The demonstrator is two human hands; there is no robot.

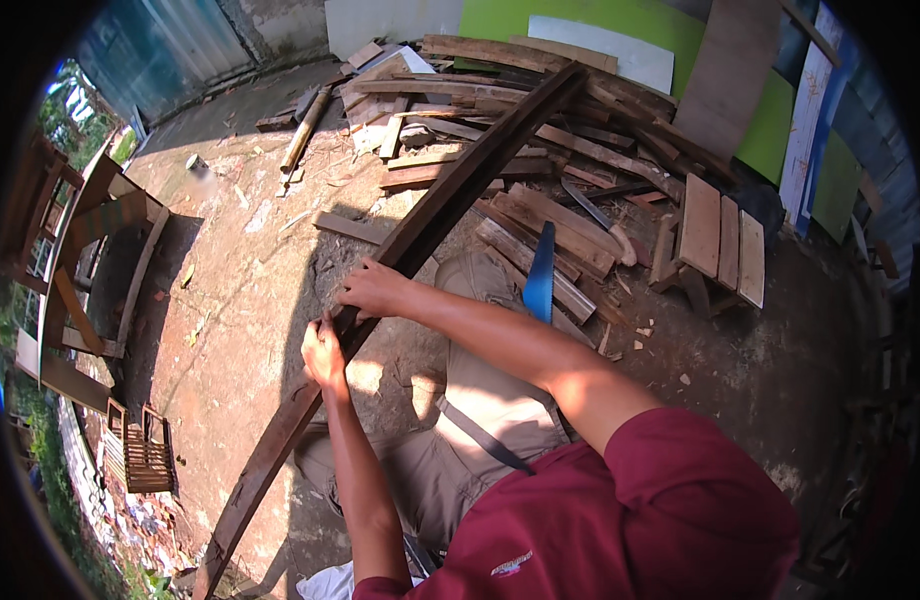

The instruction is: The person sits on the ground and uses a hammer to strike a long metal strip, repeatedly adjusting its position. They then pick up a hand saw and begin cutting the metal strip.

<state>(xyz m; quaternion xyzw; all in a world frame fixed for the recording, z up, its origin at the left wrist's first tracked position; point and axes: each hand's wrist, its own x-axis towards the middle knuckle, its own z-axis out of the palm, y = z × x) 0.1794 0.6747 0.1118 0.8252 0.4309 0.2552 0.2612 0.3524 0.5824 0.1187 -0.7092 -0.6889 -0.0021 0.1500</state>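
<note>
A long dark brown wooden beam [488, 163] runs slantwise across the view, from the far wood pile down past my left side. My right hand [373, 288] reaches across and closes over the beam near its middle, fingers bent at its left edge. Just nearer, my left hand [324, 352] grips the same beam with curled fingers. The fingertips of both hands are partly hidden. Beside my right leg a blue saw blade [541, 275] points upward, its handle out of sight.
Beyond the beam lies a pile of planks and offcuts [555, 225]. A low wooden stool [715, 235] stands on the right, with a curved blade with a wooden handle [620, 243] nearby. On the left are a wooden frame [140, 285] and a slatted crate [140, 455]. Green boards [670, 35] lean behind.
</note>
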